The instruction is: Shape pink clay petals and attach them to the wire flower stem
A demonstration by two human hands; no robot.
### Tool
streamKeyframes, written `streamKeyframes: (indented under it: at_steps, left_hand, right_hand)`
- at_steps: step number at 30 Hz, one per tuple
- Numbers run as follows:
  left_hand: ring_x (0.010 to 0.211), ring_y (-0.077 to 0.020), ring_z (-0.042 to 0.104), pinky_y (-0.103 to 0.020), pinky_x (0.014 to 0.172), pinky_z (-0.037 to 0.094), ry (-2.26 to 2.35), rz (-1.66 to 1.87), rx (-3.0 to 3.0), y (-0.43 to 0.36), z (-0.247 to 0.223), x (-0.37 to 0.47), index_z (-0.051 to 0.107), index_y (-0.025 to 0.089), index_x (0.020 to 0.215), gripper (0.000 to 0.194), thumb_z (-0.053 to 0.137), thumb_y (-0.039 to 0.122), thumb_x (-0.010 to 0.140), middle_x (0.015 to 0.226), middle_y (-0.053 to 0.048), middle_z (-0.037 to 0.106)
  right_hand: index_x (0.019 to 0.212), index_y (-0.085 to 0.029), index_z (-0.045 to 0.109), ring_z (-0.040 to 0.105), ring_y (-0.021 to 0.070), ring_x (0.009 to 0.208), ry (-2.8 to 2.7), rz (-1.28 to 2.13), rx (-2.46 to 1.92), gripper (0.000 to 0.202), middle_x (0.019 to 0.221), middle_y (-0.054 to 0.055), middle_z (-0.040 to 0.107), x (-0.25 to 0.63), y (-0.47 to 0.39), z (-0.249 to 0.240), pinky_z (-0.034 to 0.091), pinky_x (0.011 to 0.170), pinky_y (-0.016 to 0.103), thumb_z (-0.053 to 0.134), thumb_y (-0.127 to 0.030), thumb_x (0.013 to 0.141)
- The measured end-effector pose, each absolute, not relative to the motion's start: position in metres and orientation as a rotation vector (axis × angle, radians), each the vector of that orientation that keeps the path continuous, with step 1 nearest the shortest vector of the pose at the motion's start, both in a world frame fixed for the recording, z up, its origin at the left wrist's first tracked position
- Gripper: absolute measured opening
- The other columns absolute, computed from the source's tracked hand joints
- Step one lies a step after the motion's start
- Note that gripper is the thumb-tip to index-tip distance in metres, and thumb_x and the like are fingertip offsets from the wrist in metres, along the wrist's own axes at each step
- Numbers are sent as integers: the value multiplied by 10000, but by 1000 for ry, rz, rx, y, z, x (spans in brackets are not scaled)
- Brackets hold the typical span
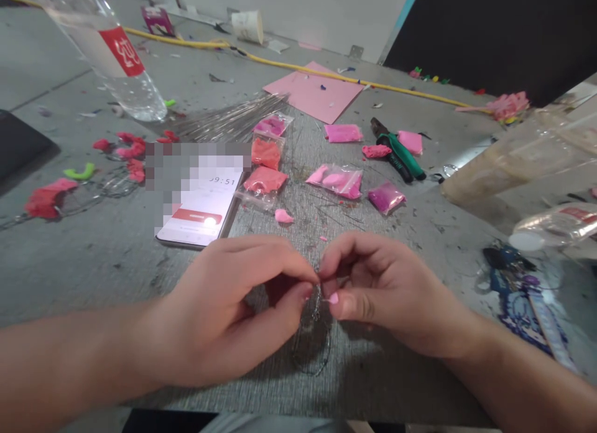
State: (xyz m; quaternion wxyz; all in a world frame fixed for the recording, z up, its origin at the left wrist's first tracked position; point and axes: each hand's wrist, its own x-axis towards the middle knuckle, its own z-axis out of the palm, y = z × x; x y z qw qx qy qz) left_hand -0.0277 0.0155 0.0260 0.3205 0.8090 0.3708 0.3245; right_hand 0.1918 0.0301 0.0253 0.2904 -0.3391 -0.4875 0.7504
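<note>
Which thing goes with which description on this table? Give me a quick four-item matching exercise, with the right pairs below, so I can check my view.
Things:
1. twisted wire
2. pliers
3. paper cup
4. phone

Descriptions:
A. lying on its side
B. lit screen
C. between the left hand and the right hand
D. green and black handles

Pairs: 1-C, 2-D, 3-A, 4-B
</note>
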Motion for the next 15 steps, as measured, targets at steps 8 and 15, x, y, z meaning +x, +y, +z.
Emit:
streamKeyframes:
  at_steps: [8, 15]
  left_hand:
    - [580, -41, 600, -136, 525, 431, 1011, 787, 2030, 13, 26, -26, 706, 211, 864, 130, 640, 101, 887, 707, 71, 698]
    - [550, -34, 579, -137, 522, 414, 1052, 762, 2072, 15, 22, -24, 700, 187, 801, 94, 658, 111, 837, 649, 73, 665]
  right_hand:
    - [899, -198, 714, 639, 83, 678, -1909, 1163, -921, 156, 799, -26, 711, 189, 24, 27, 509, 577, 186, 854, -190, 832]
    - [1016, -191, 715, 659, 116, 776, -2244, 785, -789, 74, 943, 32, 727, 195, 23, 28, 545, 695, 241, 701, -170, 946]
